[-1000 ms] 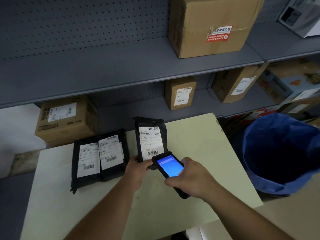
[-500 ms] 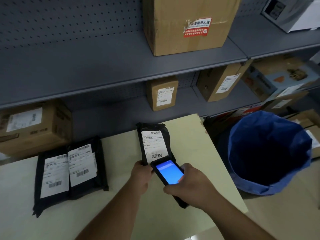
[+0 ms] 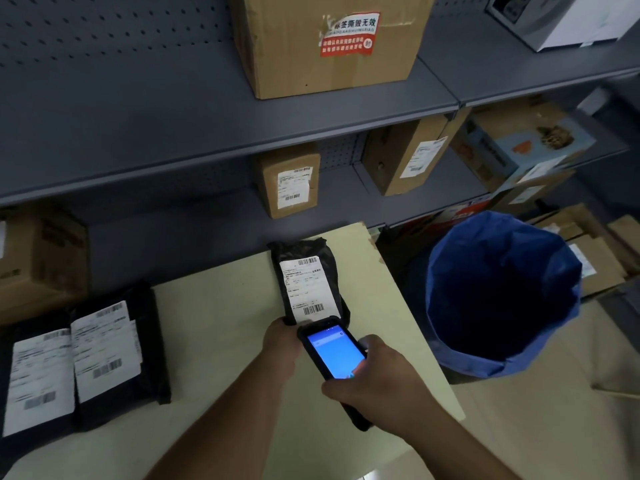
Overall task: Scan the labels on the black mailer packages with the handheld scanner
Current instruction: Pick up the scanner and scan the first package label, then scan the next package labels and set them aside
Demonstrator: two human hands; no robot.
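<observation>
A black mailer package (image 3: 308, 278) with a white barcode label stands tilted on the pale table (image 3: 225, 306), its near end gripped by my left hand (image 3: 281, 342). My right hand (image 3: 374, 386) holds the black handheld scanner (image 3: 334, 355), whose blue screen is lit and whose top end sits just below the label's lower barcode. Two more black mailers lie flat at the table's left: one (image 3: 117, 351) overlapping another (image 3: 38, 375), both label up.
Grey metal shelves (image 3: 173, 109) run behind the table, carrying several cardboard boxes (image 3: 329, 43). A bin lined with a blue bag (image 3: 502, 292) stands right of the table. More boxes are stacked at the far right and one brown box (image 3: 38, 261) at the left.
The view has shifted right, so the two flat mailers slid toward the left edge. The held mailer and scanner keep the same pose, scanner still just under the label.
</observation>
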